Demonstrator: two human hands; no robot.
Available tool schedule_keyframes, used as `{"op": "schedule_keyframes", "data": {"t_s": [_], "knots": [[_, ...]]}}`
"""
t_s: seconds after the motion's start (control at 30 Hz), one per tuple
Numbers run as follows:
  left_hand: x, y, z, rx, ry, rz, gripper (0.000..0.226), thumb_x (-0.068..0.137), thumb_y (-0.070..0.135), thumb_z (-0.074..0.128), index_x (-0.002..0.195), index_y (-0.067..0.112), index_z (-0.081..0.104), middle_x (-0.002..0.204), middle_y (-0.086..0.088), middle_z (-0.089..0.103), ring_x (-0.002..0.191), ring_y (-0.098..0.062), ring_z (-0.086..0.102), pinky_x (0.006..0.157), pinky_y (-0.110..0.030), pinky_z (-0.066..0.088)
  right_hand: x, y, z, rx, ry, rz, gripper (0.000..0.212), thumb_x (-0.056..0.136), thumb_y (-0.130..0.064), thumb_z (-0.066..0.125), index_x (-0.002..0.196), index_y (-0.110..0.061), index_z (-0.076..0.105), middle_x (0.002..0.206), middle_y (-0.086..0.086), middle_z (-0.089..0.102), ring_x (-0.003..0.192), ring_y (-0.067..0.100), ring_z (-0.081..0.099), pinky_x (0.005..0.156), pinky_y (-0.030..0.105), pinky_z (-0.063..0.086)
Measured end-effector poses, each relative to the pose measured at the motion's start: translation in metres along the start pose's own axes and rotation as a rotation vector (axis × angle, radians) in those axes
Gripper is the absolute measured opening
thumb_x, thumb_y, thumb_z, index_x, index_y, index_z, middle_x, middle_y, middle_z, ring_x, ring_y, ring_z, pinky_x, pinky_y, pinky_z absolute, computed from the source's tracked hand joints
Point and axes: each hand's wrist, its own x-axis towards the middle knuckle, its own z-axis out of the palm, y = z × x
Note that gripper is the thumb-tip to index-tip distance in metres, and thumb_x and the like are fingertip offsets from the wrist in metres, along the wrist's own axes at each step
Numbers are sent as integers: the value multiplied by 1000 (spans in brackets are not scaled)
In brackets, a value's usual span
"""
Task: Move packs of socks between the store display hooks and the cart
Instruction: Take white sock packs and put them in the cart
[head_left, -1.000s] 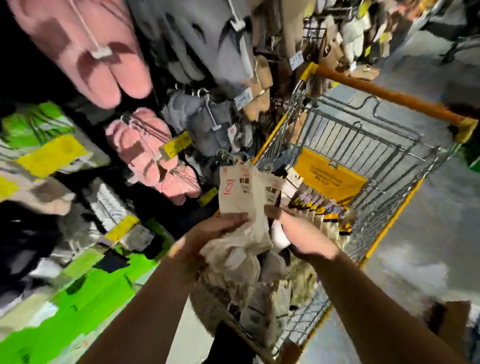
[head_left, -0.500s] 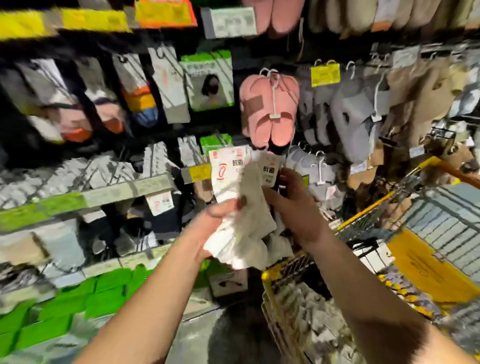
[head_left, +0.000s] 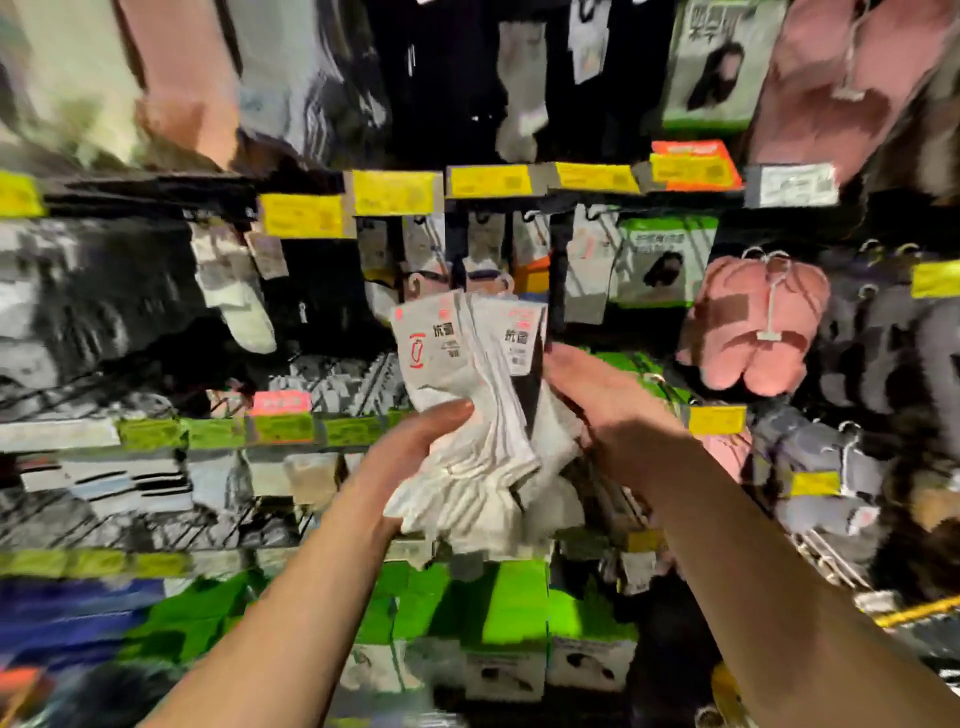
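Note:
I hold a bunch of white sock packs (head_left: 467, 405) with white printed header cards up in front of the display. My left hand (head_left: 415, 447) grips the socks from the left, thumb across the front. My right hand (head_left: 597, 400) holds the right side of the bunch, fingers behind it. The header cards reach up near a row of display hooks (head_left: 467, 280) carrying other sock packs. Only a yellow rail of the cart (head_left: 919, 610) shows at the lower right edge.
Shelves with yellow price tags (head_left: 395, 192) and green strips (head_left: 280, 428) run across the wall. Pink slippers (head_left: 753, 322) and grey slippers (head_left: 826, 467) hang at the right. Green boxes (head_left: 514, 603) sit below. The picture is blurred.
The view has swung from the cart up to the display wall. Both hands have carried the bunch of sock packs up and away from the cart toward the hooks.

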Motion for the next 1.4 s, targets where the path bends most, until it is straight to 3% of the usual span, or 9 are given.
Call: {"op": "schedule_keyframes", "data": {"t_s": [0.1,0.2,0.27,0.47,0.7,0.83,0.93,1.1,1.4], "knots": [[-13,23,-24,20,-9,59,103,27,21,102,122,4,67,111,-18,72,97,-31,72,91,-46,58,24,14,28,10,-50,-65,74,73,-74,73,132,-30,63,126,-9,70,121,13,63,114,48,41],[-31,36,-35,-13,-113,90,57,46,8,92,100,3,79,108,-21,73,95,-32,74,78,-42,61,24,-12,62,11,-73,-74,54,71,-66,70,109,-29,71,112,-9,75,107,11,70,107,47,48],[-39,44,-40,-41,-180,101,62,36,9,97,96,4,81,104,-20,75,90,-31,75,68,-39,61,29,-16,77,-29,-52,-85,49,76,-69,72,110,-33,69,109,-13,76,105,9,70,104,47,50],[-54,64,-54,-115,-231,156,70,21,7,100,87,0,81,95,-20,76,81,-32,76,59,-39,61,33,-32,105,-21,83,-211,19,91,-34,72,105,-29,60,83,-16,73,71,-9,67,57,9,45],[-57,85,-68,-121,-204,231,90,24,8,101,108,-1,72,99,-23,74,84,-34,75,62,-40,61,30,-44,133,35,185,-245,26,92,-33,71,118,-31,64,104,-17,75,92,-4,70,76,15,53],[-49,95,-74,-82,-135,262,105,16,13,102,114,2,65,94,-21,75,80,-33,75,62,-42,61,34,-53,129,86,119,-189,32,98,-44,57,125,-33,68,120,-18,71,117,5,64,107,39,46],[-45,104,-69,-82,-154,294,98,13,12,101,105,5,68,89,-19,75,76,-32,75,60,-42,61,38,-66,119,32,69,-208,22,102,-36,55,119,-32,68,115,-16,73,109,5,68,96,30,51],[-34,121,-45,-68,-202,356,89,11,10,101,96,6,75,85,-18,75,72,-31,75,56,-40,60,56,-77,101,164,153,-230,21,95,-16,68,115,-16,67,111,1,76,106,22,72,101,50,52],[-2,151,-2,37,-200,505,98,19,19,102,110,8,69,92,-14,76,79,-28,75,62,-36,60,75,-105,64,-101,379,-443,20,101,-45,53,118,-36,60,114,-20,69,107,3,64,88,29,50]]}}
